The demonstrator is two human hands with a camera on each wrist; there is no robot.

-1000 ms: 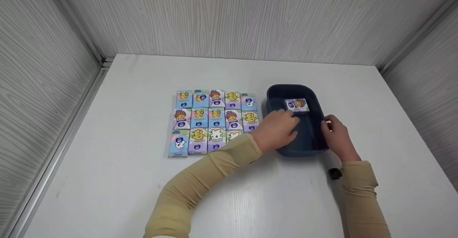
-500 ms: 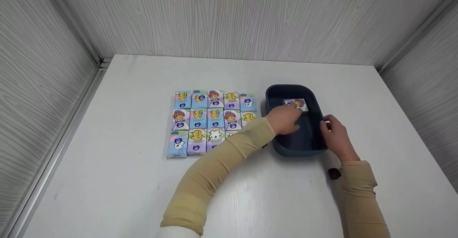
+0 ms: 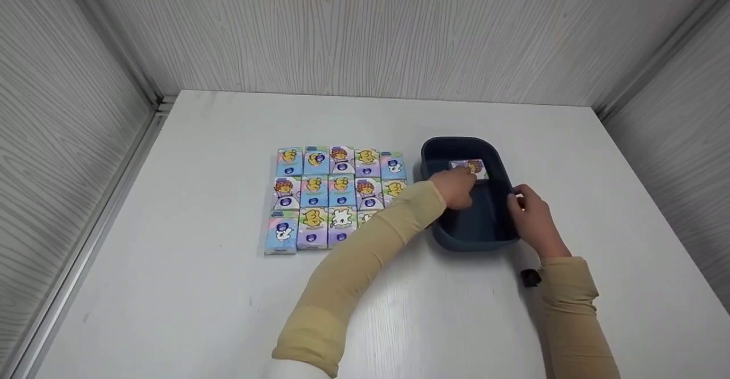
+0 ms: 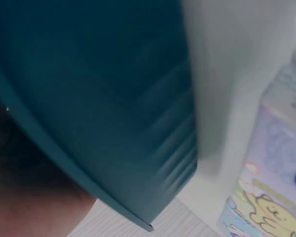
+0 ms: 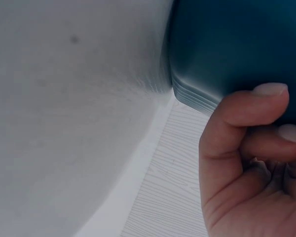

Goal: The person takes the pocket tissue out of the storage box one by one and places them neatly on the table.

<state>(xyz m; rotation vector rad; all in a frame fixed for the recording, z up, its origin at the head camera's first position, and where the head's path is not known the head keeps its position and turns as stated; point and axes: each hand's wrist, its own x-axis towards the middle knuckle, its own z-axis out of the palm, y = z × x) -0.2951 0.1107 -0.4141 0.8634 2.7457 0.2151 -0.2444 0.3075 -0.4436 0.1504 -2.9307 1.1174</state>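
A dark blue plastic bin [image 3: 473, 219] stands on the white table in the head view. Inside, toward its far end, lies a small cartoon-printed packet [image 3: 481, 169]. My left hand [image 3: 453, 187] reaches over the bin's left side, its fingers touching the packet and covering its near left part; the thumb stands apart. On the bin's right rim, my right hand [image 3: 536, 222] holds with thumb and fingers. The right wrist view has that hand's curled fingers [image 5: 227, 123] against the bin wall. In the left wrist view, the bin's outer side hides most of the left hand.
Left of the bin, several similar packets [image 3: 313, 190] lie flat in three close rows, partly covered by the left sleeve [image 3: 365, 265]. A small black object [image 3: 530, 277] sits by the right wrist. Wood-grain panels [image 3: 365, 31] stand at the back and both sides.
My left hand has moved forward into the bin, from short of the packet onto it. The right hand has stayed on the rim. The packet shows hardly any shift.
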